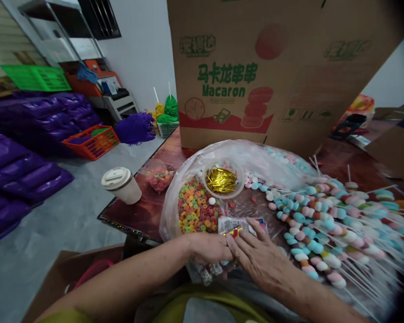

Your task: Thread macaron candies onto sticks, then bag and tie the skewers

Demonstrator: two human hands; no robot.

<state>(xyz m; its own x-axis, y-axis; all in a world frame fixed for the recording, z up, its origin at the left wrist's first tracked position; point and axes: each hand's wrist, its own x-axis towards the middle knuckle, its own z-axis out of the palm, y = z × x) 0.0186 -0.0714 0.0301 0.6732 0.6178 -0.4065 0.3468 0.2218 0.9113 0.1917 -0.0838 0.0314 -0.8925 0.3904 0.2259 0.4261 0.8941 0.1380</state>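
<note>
My left hand (210,248) is at the table's near edge, fingers bent downward and mostly hidden; what they grip cannot be made out. Crinkled printed plastic packaging (208,272) shows just below it. My right hand (261,253) meets it from the right, fingers stretched out over a flat printed packet (234,223). A small red and gold piece (234,232) shows by the fingertips. Beyond the left hand lie colourful candy rings (198,208) on clear plastic sheeting (170,220). A round clear tub (239,190) holds gold metallic ties (221,180).
Marshmallow skewers (323,220) with white sticks cover the table's right side. A large cardboard box (229,116) stands at the back. On the left are a lidded paper cup (123,186) and a bag of candy rings (159,178). An orange crate (92,142) sits on the floor.
</note>
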